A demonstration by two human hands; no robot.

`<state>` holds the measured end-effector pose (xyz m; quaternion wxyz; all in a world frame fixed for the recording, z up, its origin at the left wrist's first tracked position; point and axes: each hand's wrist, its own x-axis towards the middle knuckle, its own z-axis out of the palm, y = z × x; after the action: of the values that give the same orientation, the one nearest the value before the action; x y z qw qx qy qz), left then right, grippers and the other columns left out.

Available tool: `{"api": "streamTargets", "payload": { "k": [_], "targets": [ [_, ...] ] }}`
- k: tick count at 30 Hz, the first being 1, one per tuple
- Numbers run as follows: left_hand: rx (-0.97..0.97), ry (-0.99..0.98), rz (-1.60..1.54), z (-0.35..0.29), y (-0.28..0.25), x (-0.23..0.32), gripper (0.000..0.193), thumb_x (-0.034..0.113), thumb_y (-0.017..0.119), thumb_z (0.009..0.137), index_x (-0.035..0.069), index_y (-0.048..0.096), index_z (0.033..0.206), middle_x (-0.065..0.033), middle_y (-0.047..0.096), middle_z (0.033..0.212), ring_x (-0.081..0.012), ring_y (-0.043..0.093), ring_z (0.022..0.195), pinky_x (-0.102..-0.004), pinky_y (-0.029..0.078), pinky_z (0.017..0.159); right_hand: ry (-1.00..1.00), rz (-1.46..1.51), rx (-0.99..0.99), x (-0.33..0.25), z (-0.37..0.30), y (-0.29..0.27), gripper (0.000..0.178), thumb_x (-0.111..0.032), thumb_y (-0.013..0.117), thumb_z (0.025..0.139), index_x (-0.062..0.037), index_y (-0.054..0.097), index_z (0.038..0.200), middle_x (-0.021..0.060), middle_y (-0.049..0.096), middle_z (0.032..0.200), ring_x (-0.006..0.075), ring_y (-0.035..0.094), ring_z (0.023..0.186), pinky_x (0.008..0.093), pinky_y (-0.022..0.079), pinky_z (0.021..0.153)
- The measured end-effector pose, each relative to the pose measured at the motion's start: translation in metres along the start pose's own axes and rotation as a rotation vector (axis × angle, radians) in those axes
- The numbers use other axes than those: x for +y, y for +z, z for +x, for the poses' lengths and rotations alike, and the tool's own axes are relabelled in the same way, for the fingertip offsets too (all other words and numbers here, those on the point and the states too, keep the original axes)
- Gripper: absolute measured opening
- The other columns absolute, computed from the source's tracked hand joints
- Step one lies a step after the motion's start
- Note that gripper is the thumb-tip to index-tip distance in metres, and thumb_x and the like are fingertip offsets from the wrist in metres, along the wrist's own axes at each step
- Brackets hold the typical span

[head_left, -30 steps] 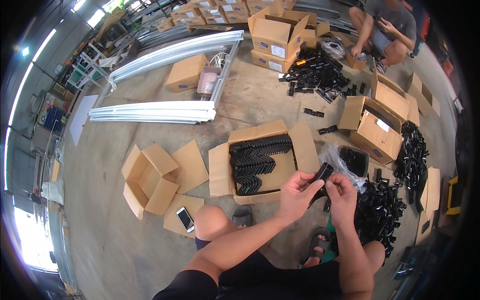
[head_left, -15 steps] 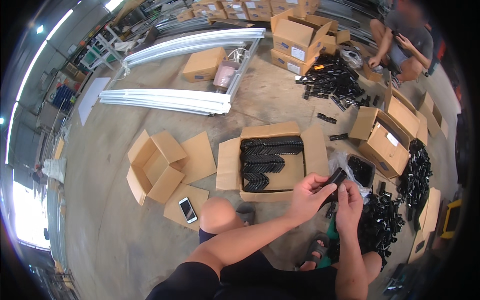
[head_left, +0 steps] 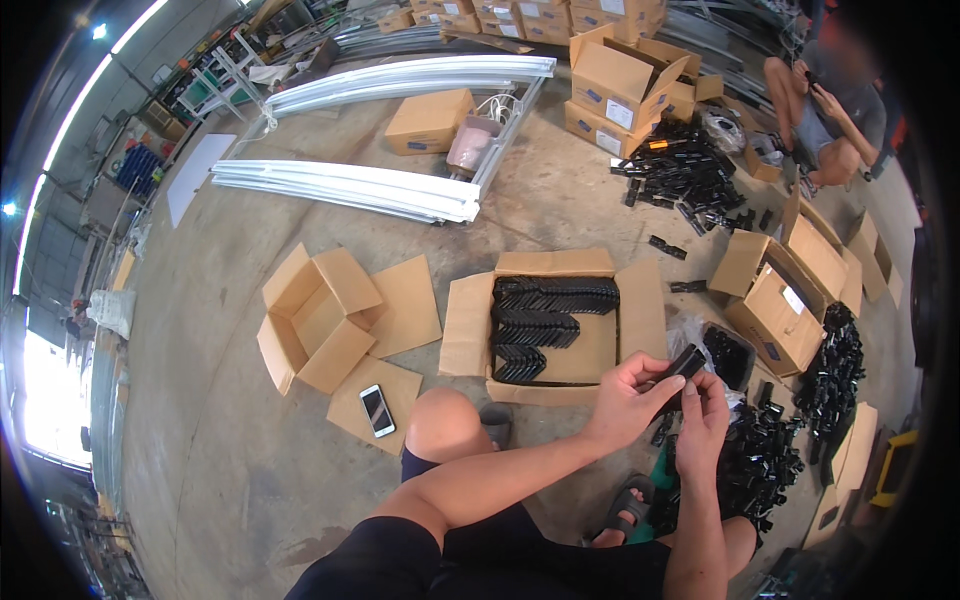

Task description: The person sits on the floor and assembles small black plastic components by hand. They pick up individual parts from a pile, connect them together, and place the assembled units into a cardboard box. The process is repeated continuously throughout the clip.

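Between my two hands is a small black plastic part [head_left: 684, 362], tilted up to the right. My left hand [head_left: 632, 402] is closed around its lower end, partly covering it. Fingers of my right hand [head_left: 703, 412] pinch it from the other side. Just left of my hands stands an open cardboard box [head_left: 590, 360] with black parts [head_left: 556, 294] stacked in neat rows inside. A loose heap of similar black parts [head_left: 755, 455] lies under and right of my right hand. Beyond it sits a black bin [head_left: 738, 362] with small dark pieces, plastic film beside it.
Left of the packed box lie an empty open carton [head_left: 318, 325] and a white phone [head_left: 378, 411] on flat cardboard. White metal profiles [head_left: 345, 190] stretch across the floor behind. Another black heap [head_left: 685, 175] and more cartons [head_left: 770, 310] stand right. A co-worker [head_left: 835, 110] squats far right.
The view has shifted slightly, so the scene sits a little differently. Both hands still grip the black part in nearly the same pose. The co-worker's lower hand has risen from the small box.
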<state>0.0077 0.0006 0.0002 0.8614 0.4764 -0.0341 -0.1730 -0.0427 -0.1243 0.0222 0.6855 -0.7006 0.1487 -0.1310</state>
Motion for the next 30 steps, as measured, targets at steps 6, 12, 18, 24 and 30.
{"api": "streamTargets", "payload": {
  "k": [6,12,18,24,30],
  "targets": [
    [-0.005,0.002,0.012,-0.001,0.0,0.002,0.018,0.003,0.072,0.097,-0.002,0.063,0.112,-0.0087,0.073,0.108,-0.0065,0.066,0.093,-0.0219,0.055,0.08,-0.003,0.024,-0.008,-0.002,0.0,0.002,0.012,-0.012,0.056,0.106,-0.0011,0.061,0.109,-0.0003,0.062,0.099,0.007,0.054,0.093,0.0236,0.044,0.084],
    [-0.007,0.039,-0.008,0.0,0.0,0.001,0.019,0.003,0.072,0.097,-0.002,0.063,0.113,-0.0071,0.072,0.107,-0.0054,0.065,0.093,-0.021,0.055,0.08,0.037,0.075,-0.03,0.007,0.005,-0.007,0.011,-0.011,0.059,0.105,-0.0007,0.061,0.108,-0.0001,0.063,0.101,0.0084,0.055,0.096,0.0248,0.044,0.089],
    [-0.01,0.034,0.022,0.0,-0.002,0.0,0.019,0.003,0.072,0.097,-0.003,0.063,0.113,-0.0094,0.073,0.11,-0.0074,0.067,0.097,-0.0231,0.056,0.084,0.07,0.139,-0.009,0.007,0.003,-0.004,0.011,-0.011,0.061,0.104,-0.0009,0.062,0.107,-0.0007,0.063,0.103,0.0091,0.056,0.097,0.0253,0.044,0.091],
    [-0.013,0.036,-0.009,0.0,-0.001,0.001,0.019,0.002,0.072,0.097,-0.003,0.063,0.113,-0.0092,0.073,0.11,-0.0076,0.067,0.097,-0.0232,0.056,0.084,0.071,0.178,-0.022,0.011,0.003,-0.006,0.011,-0.011,0.061,0.104,-0.0011,0.063,0.108,-0.0006,0.063,0.104,0.0087,0.056,0.098,0.0253,0.044,0.092],
    [-0.013,0.035,0.004,-0.001,0.0,0.004,0.018,0.002,0.072,0.097,-0.003,0.063,0.112,-0.0094,0.073,0.109,-0.0074,0.067,0.096,-0.0227,0.056,0.084,0.066,0.251,-0.019,0.005,0.004,-0.002,0.011,-0.011,0.06,0.105,-0.001,0.063,0.109,0.0,0.063,0.105,0.0091,0.057,0.099,0.0255,0.045,0.092]
  ]
}}
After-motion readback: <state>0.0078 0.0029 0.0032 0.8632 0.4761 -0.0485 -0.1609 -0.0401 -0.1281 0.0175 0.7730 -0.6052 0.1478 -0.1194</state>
